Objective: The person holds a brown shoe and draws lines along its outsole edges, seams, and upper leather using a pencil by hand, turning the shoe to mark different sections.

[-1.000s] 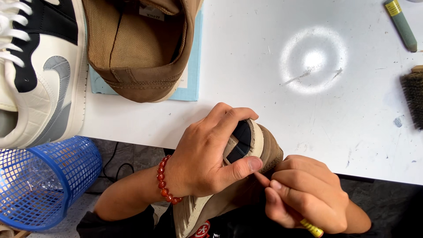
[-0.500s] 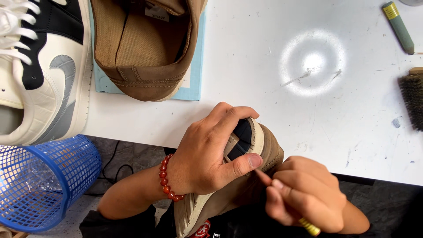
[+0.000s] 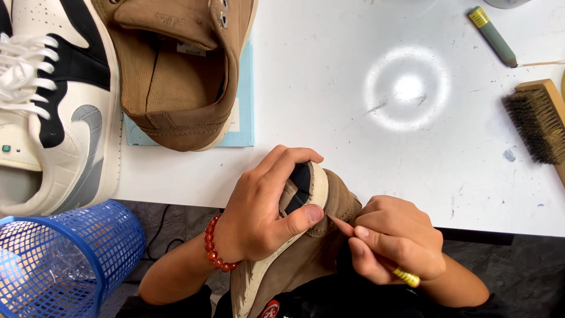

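In the lower centre of the frame, the left hand (image 3: 265,206) is gripping a brown suede sneaker (image 3: 306,259), fingers curling over its pale sole edge and the thumb pressing against the side of the upper. The shoe is lying tilted on its side, sole toward the left, half over the near edge of the white table (image 3: 353,118) and half over the person's lap. A bracelet of red-orange beads (image 3: 215,250) is circling the left wrist.

Just to the right, the right hand (image 3: 394,247) is clenching a thin pencil-like tool (image 3: 406,275) with a yellow end that is sticking out from under the palm; its pointed tip is touching the suede just beside the left thumb.

In the upper left centre, a matching brown suede sneaker (image 3: 182,76) is resting on a light blue sheet (image 3: 244,118), its opening facing the camera. At the far left, a white, black and grey sneaker (image 3: 59,118) with white laces is lying on the table. Below it, in the lower left corner, a blue mesh basket (image 3: 65,265) is standing off the table. At the right edge, a wooden-backed bristle brush (image 3: 538,123) is lying, and above it, in the upper right, a grey-green stick with a yellow cap (image 3: 493,36). A bright ring of lamp light (image 3: 409,88) is shining on the tabletop.
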